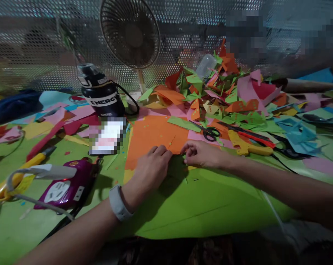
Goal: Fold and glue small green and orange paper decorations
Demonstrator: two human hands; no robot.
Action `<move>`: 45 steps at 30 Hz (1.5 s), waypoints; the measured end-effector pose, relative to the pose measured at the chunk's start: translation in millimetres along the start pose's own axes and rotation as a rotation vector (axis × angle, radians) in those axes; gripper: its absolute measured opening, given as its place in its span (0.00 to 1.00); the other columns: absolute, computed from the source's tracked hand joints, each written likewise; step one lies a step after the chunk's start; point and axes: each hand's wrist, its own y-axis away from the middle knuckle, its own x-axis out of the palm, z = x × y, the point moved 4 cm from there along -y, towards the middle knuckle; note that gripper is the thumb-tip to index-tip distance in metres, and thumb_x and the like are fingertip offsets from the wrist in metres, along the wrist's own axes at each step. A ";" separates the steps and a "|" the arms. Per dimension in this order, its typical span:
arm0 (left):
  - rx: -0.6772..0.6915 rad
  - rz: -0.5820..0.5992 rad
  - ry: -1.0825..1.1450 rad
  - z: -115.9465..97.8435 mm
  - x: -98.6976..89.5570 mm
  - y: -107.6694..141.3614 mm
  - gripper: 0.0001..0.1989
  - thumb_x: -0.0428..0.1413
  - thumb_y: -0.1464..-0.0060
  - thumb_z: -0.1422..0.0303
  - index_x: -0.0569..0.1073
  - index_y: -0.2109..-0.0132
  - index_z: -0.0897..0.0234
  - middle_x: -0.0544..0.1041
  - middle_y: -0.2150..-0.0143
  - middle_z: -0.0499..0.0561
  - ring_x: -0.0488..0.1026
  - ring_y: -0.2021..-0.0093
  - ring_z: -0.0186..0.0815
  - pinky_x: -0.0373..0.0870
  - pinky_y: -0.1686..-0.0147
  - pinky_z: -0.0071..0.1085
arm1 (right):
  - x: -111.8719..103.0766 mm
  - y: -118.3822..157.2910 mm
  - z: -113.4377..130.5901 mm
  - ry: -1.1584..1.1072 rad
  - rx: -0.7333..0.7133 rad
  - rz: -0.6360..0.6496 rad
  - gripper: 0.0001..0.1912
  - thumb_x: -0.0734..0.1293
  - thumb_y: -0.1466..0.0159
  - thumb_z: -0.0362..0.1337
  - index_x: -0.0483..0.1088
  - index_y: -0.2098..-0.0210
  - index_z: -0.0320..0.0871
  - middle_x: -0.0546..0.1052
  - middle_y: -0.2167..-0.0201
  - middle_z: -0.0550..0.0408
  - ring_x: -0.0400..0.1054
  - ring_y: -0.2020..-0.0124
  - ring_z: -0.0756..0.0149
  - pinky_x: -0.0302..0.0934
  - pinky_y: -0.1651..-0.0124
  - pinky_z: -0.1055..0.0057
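A sheet of orange paper (150, 132) lies on the green tabletop (199, 206), with yellow paper showing along its left edge. My left hand (154, 165), with a grey band on the wrist, rests at the sheet's front part, fingers curled down and pressed onto the orange paper. Just right of it, my right hand (201, 154) has its fingers bent inward in a pinch at the paper's front edge. Whatever lies between those fingertips is too small to make out. Black-handled scissors (210, 133) lie beyond my right hand.
A yellow glue gun (246, 145) lies right, beside a red and black tool (254, 137). Paper scraps (194, 92) are heaped behind. Left are a phone (108, 136), a dark bottle (103, 95), a purple device (67, 184) and a corded yellow tool (20, 176). A fan (132, 35) stands behind.
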 end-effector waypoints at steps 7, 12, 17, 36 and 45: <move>0.217 -0.023 -0.178 -27.2 -7.1 12.5 0.08 0.49 0.41 0.77 0.73 0.60 0.66 0.75 0.61 0.55 0.72 0.62 0.42 0.69 0.63 0.37 | 4.4 -2.7 -6.9 -0.036 -0.062 -0.130 0.12 0.66 0.48 0.25 0.65 0.65 0.41 0.66 0.77 0.64 0.60 0.77 0.74 0.53 0.74 0.76; 0.273 0.069 -0.277 -42.2 -2.3 22.7 0.13 0.49 0.44 0.82 0.72 0.54 0.70 0.76 0.59 0.57 0.73 0.63 0.40 0.72 0.70 0.33 | 5.8 -1.7 -13.0 0.003 -0.142 -0.176 0.13 0.66 0.48 0.26 0.65 0.63 0.42 0.68 0.77 0.63 0.62 0.75 0.73 0.55 0.73 0.77; 0.283 0.072 -0.316 -44.2 -0.5 25.0 0.16 0.47 0.46 0.85 0.73 0.55 0.69 0.76 0.60 0.56 0.74 0.64 0.39 0.74 0.73 0.30 | 7.4 0.2 -12.7 0.003 -0.141 -0.204 0.13 0.66 0.48 0.26 0.66 0.63 0.42 0.69 0.77 0.62 0.63 0.75 0.73 0.57 0.72 0.76; 0.271 -0.103 -0.300 -43.4 0.5 33.0 0.19 0.49 0.50 0.82 0.70 0.50 0.70 0.77 0.60 0.55 0.74 0.65 0.40 0.74 0.72 0.34 | 9.9 -0.1 -14.8 0.097 -0.172 -0.300 0.12 0.65 0.47 0.24 0.67 0.65 0.44 0.71 0.76 0.62 0.63 0.75 0.73 0.54 0.72 0.76; 0.240 -0.022 -0.207 -45.1 -3.5 26.3 0.07 0.53 0.44 0.69 0.75 0.61 0.66 0.76 0.62 0.56 0.72 0.65 0.41 0.71 0.71 0.35 | 10.4 -1.8 -16.3 0.088 -0.178 -0.294 0.11 0.65 0.44 0.26 0.68 0.62 0.44 0.71 0.75 0.61 0.64 0.74 0.73 0.55 0.72 0.75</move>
